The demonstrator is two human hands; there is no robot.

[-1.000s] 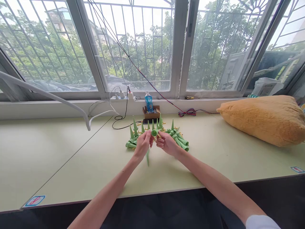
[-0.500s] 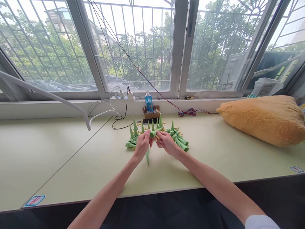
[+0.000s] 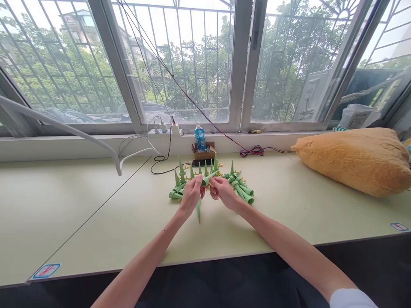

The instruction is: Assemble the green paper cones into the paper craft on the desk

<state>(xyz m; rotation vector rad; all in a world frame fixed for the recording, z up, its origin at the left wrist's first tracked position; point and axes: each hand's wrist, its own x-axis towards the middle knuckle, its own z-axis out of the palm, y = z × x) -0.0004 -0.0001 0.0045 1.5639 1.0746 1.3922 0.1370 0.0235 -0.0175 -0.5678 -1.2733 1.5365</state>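
My left hand is closed around the lower side of a green plant watering spike, its wide open end turned toward me. With its fingers pinched, my right hand grips the same spike from the right, at a small yellow part near the opening. Under my left hand another slim green spike points toward me, its upper part hidden. Behind my hands several watering spikes stand tip up, some with yellow valves. More lie in a pile on the right and on the left.
A small cardboard box with a blue-labelled bottle stands behind the spikes, a dark phone before it. Cables run along the sill. An orange plush cushion lies right; a white curved arm hangs left.
Both hands keep their grip on the watering spike; it and my fingers have shifted only very slightly. The piles look the same.
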